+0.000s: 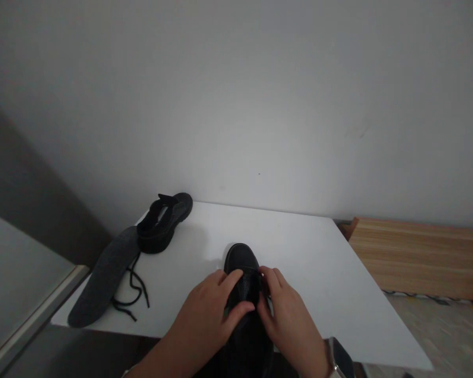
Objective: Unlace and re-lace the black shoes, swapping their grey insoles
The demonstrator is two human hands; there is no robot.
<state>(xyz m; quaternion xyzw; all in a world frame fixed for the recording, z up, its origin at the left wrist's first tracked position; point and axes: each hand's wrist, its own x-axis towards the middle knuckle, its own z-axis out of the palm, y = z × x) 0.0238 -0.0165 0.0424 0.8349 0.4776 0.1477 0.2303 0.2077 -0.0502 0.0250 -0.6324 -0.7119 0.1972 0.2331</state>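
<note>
A black shoe (242, 258) lies at the table's front edge, toe pointing away from me. My left hand (216, 299) curves over its left side, with thumb and forefinger pressed on the upper near the tongue. On the other side, my right hand (279, 302) pinches the shoe's side flap between thumb and fingers. Whether a lace is also between those fingertips is too dark to make out. The heel end is in shadow close to my body. A second black shoe (157, 231) stands at the back left, its opening facing up.
A dark grey insole (104, 281) lies at the table's left edge, touching the second shoe. Beside it is a loose black shoelace (136, 287). The white table (307, 247) meets a pale wall (260, 105). Right of it is a wooden board (418, 257).
</note>
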